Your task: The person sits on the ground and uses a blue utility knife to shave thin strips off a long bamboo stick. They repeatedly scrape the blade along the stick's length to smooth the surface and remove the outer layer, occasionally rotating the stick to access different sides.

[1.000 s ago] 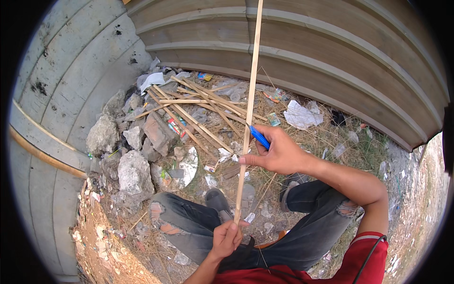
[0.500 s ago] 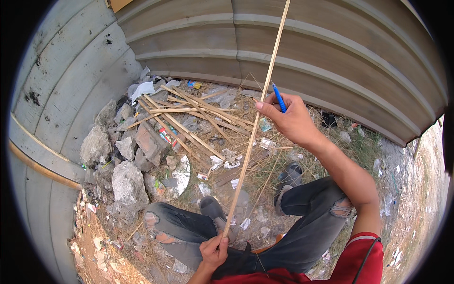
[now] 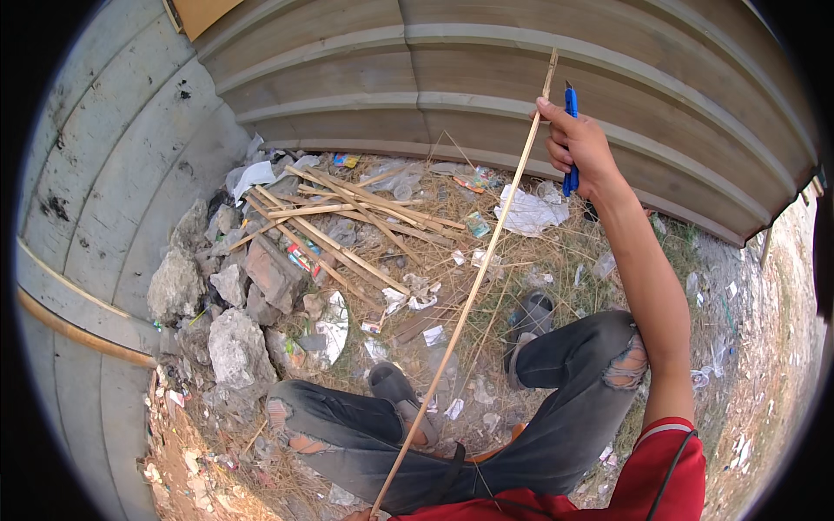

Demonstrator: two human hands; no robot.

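Observation:
A long, thin bamboo strip point(image 3: 469, 304) slants across the view from the lower edge to the wall. My right hand point(image 3: 580, 148), arm stretched far out, pinches it with thumb and fingers just below its far tip. That same hand also keeps a blue utility knife point(image 3: 571, 139) against the palm, blade end pointing away. At the bottom edge my left hand point(image 3: 356, 516) is mostly cut off by the frame, closed at the strip's near end. Beyond my feet lies a loose pile of similar strips point(image 3: 347, 213) on the ground.
Broken concrete lumps point(image 3: 239, 343) are heaped at the left, beside a grey metal wall point(image 3: 113, 174). A ribbed metal wall point(image 3: 486, 78) closes off the far side. Litter and dry grass cover the ground around my sandals point(image 3: 532, 317) and bent knees.
My right hand has moved away from me along the strip, close to its far tip. The strip and my left hand have shifted toward me, the hand nearly leaving view.

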